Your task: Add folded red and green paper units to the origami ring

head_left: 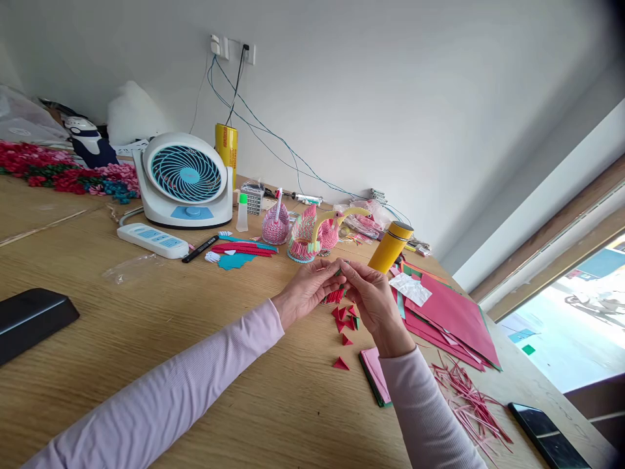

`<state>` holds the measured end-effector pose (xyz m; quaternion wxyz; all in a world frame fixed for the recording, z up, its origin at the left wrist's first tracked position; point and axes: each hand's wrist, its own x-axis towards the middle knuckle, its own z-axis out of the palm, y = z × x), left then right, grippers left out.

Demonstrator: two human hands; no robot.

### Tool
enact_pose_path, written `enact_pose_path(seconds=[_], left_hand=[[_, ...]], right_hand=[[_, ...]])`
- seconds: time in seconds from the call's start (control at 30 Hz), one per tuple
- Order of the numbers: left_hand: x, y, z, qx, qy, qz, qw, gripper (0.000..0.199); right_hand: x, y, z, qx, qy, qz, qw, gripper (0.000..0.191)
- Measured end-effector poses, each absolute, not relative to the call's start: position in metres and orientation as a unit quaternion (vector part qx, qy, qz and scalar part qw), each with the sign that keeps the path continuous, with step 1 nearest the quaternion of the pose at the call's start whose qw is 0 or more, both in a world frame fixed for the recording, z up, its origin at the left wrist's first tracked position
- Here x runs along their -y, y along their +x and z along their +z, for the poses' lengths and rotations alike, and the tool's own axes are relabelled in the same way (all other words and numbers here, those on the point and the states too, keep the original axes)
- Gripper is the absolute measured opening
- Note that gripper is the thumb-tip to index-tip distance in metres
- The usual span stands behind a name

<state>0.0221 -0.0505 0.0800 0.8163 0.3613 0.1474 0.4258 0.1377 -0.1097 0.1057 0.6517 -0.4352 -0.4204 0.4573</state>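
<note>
My left hand (308,288) and my right hand (372,298) meet over the table, fingertips pinched together. Between them shows a sliver of a small green paper piece (338,272), mostly hidden by the fingers. Just below and behind the hands is a row of red folded paper pieces (334,297), partly covered. Loose red paper triangles (341,363) lie scattered in front of my right hand. Under my right wrist sits a stack of pink and green paper slips (375,376). Beyond the hands stand folded-paper swans (303,236) in pink, green and yellow.
At right are large red paper sheets (456,312), thin red paper strips (471,407) and a phone (549,430). A yellow canister (390,247) stands behind my right hand. Leftward are a fan (188,179), a power strip (152,240), a glue bottle (242,213) and a black marker (200,249).
</note>
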Motion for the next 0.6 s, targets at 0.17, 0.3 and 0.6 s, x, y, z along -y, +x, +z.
enact_pose_path(seconds=[0.17,0.3,0.6], left_hand=[[0.055,0.017,0.083,-0.180,0.523,0.483,0.679,0.030],[0.054,0.013,0.082,-0.198,0.692,0.543,0.433,0.017],[0.047,0.009,0.076,-0.187,0.804,0.546,0.139,0.009]], right_hand=[[0.103,0.145,0.102,0.329,-0.376,0.527,0.687,0.019],[0.098,0.153,0.101,0.242,-0.317,0.641,0.655,0.009],[0.100,0.145,0.099,0.192,-0.268,0.704,0.630,0.011]])
